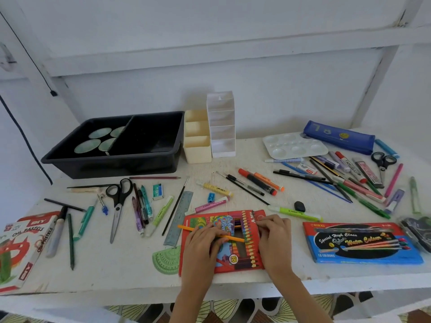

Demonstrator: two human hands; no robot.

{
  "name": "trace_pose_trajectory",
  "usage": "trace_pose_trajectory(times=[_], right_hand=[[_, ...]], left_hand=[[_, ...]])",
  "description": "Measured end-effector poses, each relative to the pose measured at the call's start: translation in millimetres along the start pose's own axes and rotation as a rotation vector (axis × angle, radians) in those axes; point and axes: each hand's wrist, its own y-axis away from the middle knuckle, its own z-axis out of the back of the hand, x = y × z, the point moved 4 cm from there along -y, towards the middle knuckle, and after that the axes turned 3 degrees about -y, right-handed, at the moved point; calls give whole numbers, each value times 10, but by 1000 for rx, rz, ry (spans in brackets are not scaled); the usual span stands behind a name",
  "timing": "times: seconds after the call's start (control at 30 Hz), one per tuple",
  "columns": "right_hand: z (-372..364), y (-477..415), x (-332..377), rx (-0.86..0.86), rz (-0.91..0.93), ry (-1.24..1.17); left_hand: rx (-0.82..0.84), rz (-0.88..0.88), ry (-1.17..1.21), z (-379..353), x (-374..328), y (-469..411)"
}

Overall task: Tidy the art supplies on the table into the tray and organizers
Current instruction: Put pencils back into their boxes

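Lower centre of the frame: the left hand [202,238] curls its fingers over an orange pencil [234,238] lying across the red colour-pencil box [235,262]. The right hand [275,236] pinches the box's upper right edge. A ruler [179,217] and a protractor [166,259] lie just left; the black tray [112,159] sits upper left.

A thin black cable [53,93] hangs down the white wall [210,43], with patterned floor tiles [245,308] below.
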Motion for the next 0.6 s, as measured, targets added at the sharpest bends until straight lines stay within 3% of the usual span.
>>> trace_pose_trajectory(times=[0.23,0.33,0.5,0.6], right_hand=[[63,36,-92,165,153,78],[73,92,-90,145,229,70],[356,127,-19,8,58,-146],[386,203,95,116,-111,-488]], left_hand=[[19,17,-16,-18,10,1],[0,12,7,1,12,-5],[-103,-43,-41,74,-90,-4],[-133,-37,21,77,-289,-77]])
